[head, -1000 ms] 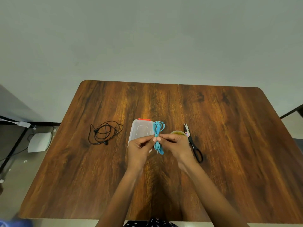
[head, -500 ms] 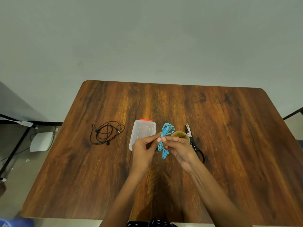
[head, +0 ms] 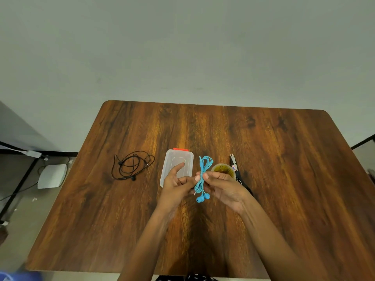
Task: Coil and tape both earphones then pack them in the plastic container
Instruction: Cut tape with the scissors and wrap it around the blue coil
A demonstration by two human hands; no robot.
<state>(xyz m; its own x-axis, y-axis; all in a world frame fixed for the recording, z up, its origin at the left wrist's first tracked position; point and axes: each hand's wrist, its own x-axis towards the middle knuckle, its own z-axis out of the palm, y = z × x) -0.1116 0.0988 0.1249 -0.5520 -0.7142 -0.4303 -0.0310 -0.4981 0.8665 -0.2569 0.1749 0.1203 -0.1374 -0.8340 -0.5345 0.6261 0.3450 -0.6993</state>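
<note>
A coiled blue earphone [head: 203, 175] is pinched at its middle between my left hand [head: 177, 184] and my right hand [head: 223, 185], its buds hanging toward me. My left forefinger points up over the clear plastic container [head: 178, 159], which lies closed with an orange clasp at its far end. A black earphone [head: 132, 165] lies loosely tangled on the table to the left. A roll of clear tape [head: 223, 168] sits just behind my right hand.
Black scissors [head: 236, 171] lie right of the tape roll, partly hidden by my right hand. All rest on a brown wooden table [head: 284, 179]. A white device [head: 51, 176] with cables sits on the floor to the left.
Both hands carried the blue earphone to the right, off the container. The buds now hang free below my fingers, and my left forefinger has lifted.
</note>
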